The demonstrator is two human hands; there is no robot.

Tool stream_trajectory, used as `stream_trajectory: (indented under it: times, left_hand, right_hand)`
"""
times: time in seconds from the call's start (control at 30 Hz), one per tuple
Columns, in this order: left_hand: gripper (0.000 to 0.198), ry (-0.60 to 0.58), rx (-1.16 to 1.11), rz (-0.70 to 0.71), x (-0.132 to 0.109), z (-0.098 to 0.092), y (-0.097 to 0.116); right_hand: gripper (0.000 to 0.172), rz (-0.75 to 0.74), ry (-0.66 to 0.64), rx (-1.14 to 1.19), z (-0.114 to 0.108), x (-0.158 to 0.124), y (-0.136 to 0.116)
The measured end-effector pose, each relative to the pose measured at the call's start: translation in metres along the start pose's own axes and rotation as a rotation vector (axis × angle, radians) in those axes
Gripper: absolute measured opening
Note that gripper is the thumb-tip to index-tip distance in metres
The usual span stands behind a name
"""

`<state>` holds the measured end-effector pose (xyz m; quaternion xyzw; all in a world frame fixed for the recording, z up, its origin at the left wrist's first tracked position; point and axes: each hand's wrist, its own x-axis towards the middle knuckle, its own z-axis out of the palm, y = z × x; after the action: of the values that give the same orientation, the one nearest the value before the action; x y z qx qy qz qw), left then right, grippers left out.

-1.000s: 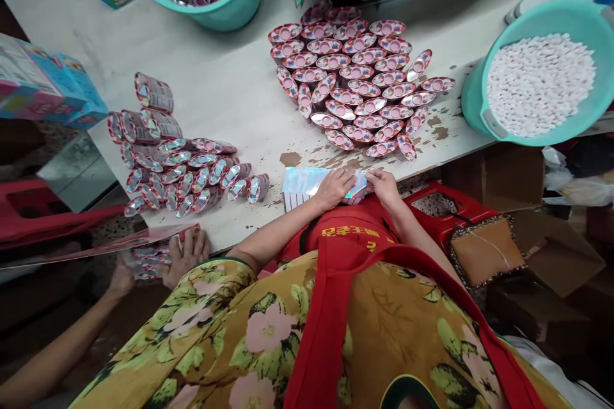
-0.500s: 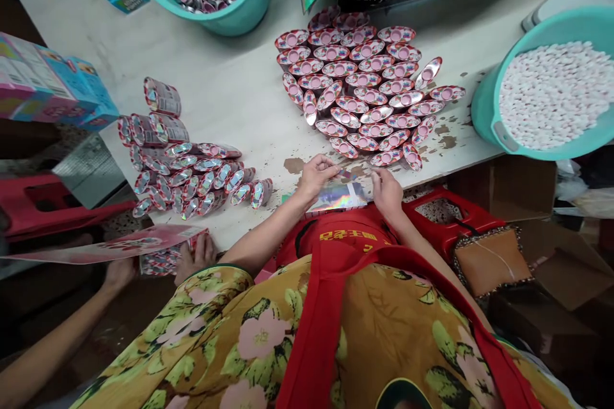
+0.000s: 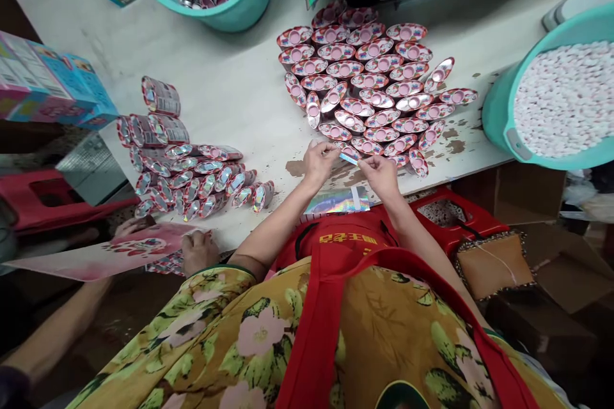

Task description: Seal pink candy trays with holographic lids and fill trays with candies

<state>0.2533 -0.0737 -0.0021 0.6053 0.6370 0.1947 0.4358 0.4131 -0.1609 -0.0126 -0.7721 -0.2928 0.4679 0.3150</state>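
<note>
I have lifted my left hand and right hand off the holographic sheet, which now lies free of both. Both hands now pinch a small strip, one at each end; a moment earlier, the left alone held it. At far left, the printed panel has tilted, exposing more of its face.

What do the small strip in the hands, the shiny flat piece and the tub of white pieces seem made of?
Strip: perhaps glossy film or foil, pale blue; too small to be sure.
Shiny flat piece: holographic film or coated card, from its rainbow sheen.
Tub: probably plastic, smooth and evenly teal.
</note>
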Motion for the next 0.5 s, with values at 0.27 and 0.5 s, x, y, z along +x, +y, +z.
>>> stream_trajectory:
  times: [0.27,0.5]
  left_hand:
    - [0.018,0.079,0.285,0.157,0.027,0.019,-0.021]
    - [0.034,0.095,0.329,0.239,-0.009,0.006,-0.034]
  right_hand:
    - [0.017,-0.011,0.116,-0.417,0.01,0.022,-0.018]
    - [0.029,-0.13,0.154,-0.437,-0.016,-0.027,0.009]
